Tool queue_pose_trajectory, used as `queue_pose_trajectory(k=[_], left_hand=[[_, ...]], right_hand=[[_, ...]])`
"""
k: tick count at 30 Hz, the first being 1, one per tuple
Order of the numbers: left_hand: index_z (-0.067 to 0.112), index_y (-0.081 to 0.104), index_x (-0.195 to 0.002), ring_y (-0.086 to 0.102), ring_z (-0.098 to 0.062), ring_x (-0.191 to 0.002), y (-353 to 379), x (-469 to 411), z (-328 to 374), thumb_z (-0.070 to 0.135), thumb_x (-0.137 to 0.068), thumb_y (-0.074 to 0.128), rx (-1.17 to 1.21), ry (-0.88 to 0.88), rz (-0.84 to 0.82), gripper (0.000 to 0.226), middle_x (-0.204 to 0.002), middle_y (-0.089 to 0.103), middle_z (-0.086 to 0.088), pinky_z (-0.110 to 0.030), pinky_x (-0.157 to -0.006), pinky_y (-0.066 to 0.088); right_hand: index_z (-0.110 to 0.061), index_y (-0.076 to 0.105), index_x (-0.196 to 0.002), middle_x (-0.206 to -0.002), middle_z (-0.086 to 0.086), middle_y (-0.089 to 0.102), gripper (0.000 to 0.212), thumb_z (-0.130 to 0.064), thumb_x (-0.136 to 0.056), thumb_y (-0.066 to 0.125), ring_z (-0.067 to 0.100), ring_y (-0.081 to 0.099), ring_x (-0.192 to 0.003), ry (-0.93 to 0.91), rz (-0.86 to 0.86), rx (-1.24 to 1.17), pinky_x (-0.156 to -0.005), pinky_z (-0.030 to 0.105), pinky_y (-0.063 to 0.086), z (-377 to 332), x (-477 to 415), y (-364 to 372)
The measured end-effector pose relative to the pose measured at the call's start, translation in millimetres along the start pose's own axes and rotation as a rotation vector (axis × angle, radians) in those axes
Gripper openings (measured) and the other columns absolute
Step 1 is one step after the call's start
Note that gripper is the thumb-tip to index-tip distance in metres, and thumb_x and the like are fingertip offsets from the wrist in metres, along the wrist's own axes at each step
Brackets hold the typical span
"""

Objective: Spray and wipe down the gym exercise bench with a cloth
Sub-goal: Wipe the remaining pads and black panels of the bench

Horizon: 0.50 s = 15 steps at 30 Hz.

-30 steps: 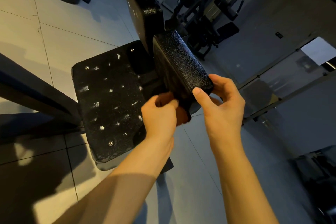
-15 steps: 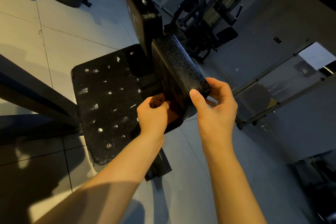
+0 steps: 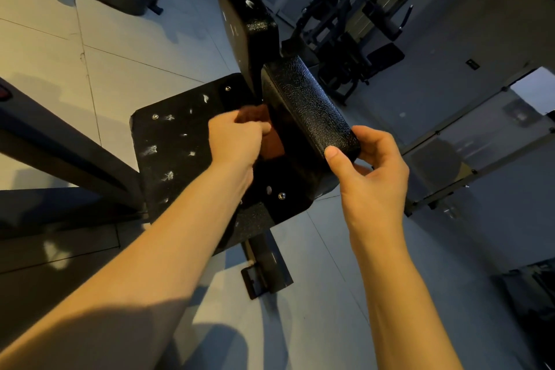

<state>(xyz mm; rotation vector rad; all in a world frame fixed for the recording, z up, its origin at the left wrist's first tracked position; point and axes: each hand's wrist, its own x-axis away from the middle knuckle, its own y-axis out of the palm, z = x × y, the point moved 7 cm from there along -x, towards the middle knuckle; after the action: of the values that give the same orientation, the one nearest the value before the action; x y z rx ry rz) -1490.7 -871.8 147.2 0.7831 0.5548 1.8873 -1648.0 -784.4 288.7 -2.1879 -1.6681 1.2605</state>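
Frame foot: the bench's steel foot [image 3: 265, 275] sits on the pale tiled floor [image 3: 315, 324] between the two forearms, so any step closer has to clear it.
Right hand: the right hand [image 3: 372, 171] keeps its hold on the near end of the narrow pad [image 3: 309, 105], thumb pressed on top and fingers [image 3: 371, 137] curled round the end.
Left hand: the left hand [image 3: 237, 141] has slid away from that near end, deeper along the pad's left side, with its fingers bunched round the brown cloth [image 3: 273, 144].
What it means: a wiping stroke looks to be under way on the narrow pad's flank, steadied from the right.
Still to do: the seat pad [image 3: 174, 153] carries scattered white flecks and appears unwiped.
Tight edge: the cloth works in the angle where the narrow pad's side meets the seat pad. The upright back pad [image 3: 243, 24], also flecked, closes the far end, leaving little travel ahead.
Open room: bare floor lies to the right of the bench, while a dark beam [image 3: 60, 153] hems in the left.
Background: a weight machine [image 3: 360, 27] stands well apart.
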Motion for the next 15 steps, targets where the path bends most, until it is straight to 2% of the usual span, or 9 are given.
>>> queue_pose_trajectory(k=[3,5,7,9,10,11,15], left_hand=[[0.014,0.07,-0.07,0.068,-0.028,-0.072,5,1,-45,-0.011,-0.08,0.064,-0.092,-0.143,0.023,0.028,-0.07,0.068,-0.006,-0.04,-0.068,0.058],[0.009,0.062,-0.066,0.059,-0.025,-0.065,8,3,-62,-0.008,-0.081,0.059,-0.205,-0.142,-0.01,0.023,-0.066,0.059,-0.008,-0.036,-0.06,0.049],[0.009,0.06,-0.063,0.06,-0.028,-0.066,8,2,-66,-0.006,-0.078,0.058,-0.286,-0.114,-0.05,0.021,-0.065,0.057,-0.009,-0.037,-0.057,0.05],[0.005,0.069,-0.066,0.068,-0.035,-0.071,7,0,-60,-0.003,-0.073,0.063,-0.243,-0.141,-0.067,0.012,-0.068,0.064,-0.014,-0.052,-0.063,0.061],[0.008,0.072,-0.068,0.071,-0.038,-0.074,6,-2,-53,-0.003,-0.071,0.066,-0.19,-0.145,-0.063,0.013,-0.071,0.068,-0.015,-0.059,-0.069,0.062],[0.012,0.074,-0.07,0.072,-0.039,-0.077,6,-4,-41,-0.006,-0.073,0.068,-0.116,-0.134,-0.053,0.019,-0.073,0.071,-0.015,-0.06,-0.074,0.062],[0.024,0.075,-0.081,0.075,-0.028,-0.089,0,-18,12,-0.004,-0.083,0.075,0.055,0.055,-0.019,0.029,-0.088,0.076,-0.009,-0.041,-0.079,0.063]], right_hand=[[-0.033,0.061,-0.108,-0.101,-0.02,0.065,0.031,-0.016,-0.089,0.077,-0.008,0.062,-0.095,0.0,-0.037,0.008,-0.085,0.019,0.051,-3,-2,1],[-0.034,0.06,-0.107,-0.101,-0.02,0.065,0.03,-0.016,-0.089,0.077,-0.01,0.061,-0.094,-0.01,-0.043,0.022,-0.082,0.013,0.05,-3,-2,0],[-0.036,0.06,-0.108,-0.104,-0.019,0.065,0.031,-0.017,-0.089,0.077,-0.01,0.061,-0.097,-0.011,-0.041,0.03,-0.082,0.011,0.05,-1,-1,0],[-0.039,0.059,-0.108,-0.106,-0.02,0.065,0.032,-0.019,-0.089,0.077,-0.009,0.06,-0.1,-0.018,-0.043,0.034,-0.083,0.009,0.048,-1,0,0],[-0.04,0.059,-0.107,-0.106,-0.02,0.065,0.033,-0.019,-0.089,0.077,-0.008,0.06,-0.101,-0.021,-0.045,0.034,-0.084,0.009,0.047,-1,0,-1],[-0.042,0.058,-0.106,-0.106,-0.02,0.065,0.034,-0.019,-0.089,0.077,-0.008,0.06,-0.102,-0.023,-0.049,0.036,-0.085,0.01,0.047,-1,-1,-1],[-0.043,0.058,-0.104,-0.104,-0.019,0.066,0.036,-0.018,-0.089,0.078,-0.005,0.062,-0.101,-0.026,-0.05,0.039,-0.088,0.016,0.049,-1,-1,0]])
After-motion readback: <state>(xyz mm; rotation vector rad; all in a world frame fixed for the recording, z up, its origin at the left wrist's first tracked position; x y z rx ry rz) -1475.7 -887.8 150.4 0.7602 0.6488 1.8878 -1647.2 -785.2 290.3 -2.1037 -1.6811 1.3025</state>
